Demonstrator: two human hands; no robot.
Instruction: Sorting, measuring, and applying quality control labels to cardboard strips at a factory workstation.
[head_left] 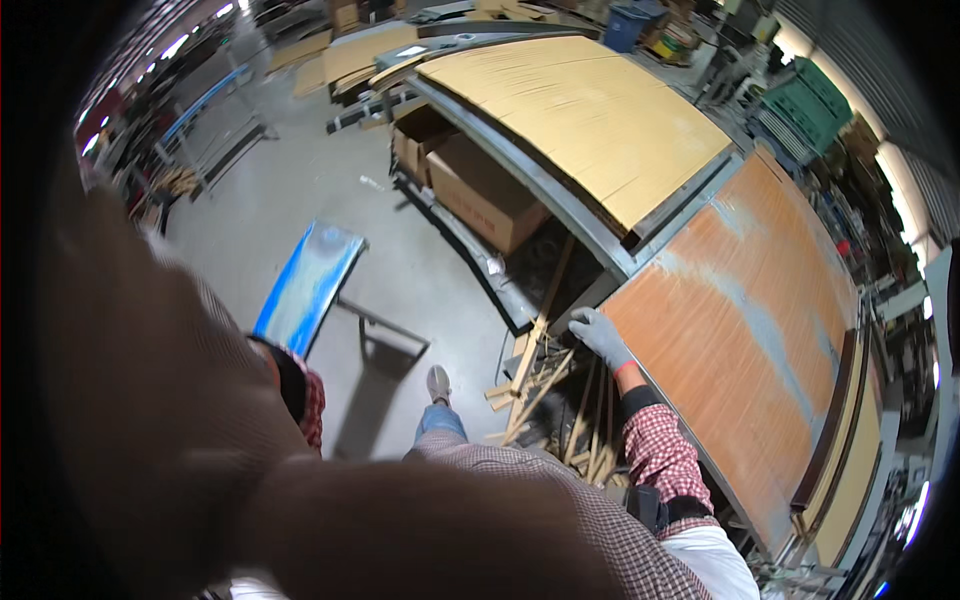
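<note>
A blurred brown shape (150, 400) very near the lens fills the lower left, and the left hand cannot be made out, so I cannot tell how its fingers stand. Just to its right, a narrow blue-topped stand (312, 280) sits on the grey floor (290, 175), near a red-checked sleeve (313, 410). Next comes a grey shoe (438, 383), then a cardboard box (485, 200) under a frame bearing a pale yellow sheet (580, 120). Loose wooden strips (522, 370) lie below. The gloved right hand (602, 337) rests at the left edge of a reddish-brown panel (720, 310), fingers bent and close together; whether they grip cannot be told. The panel, scuffed grey-blue, forms the worktop beside the yellow sheet. Long, dark-edged boards (832, 425) lie along its right side.
</note>
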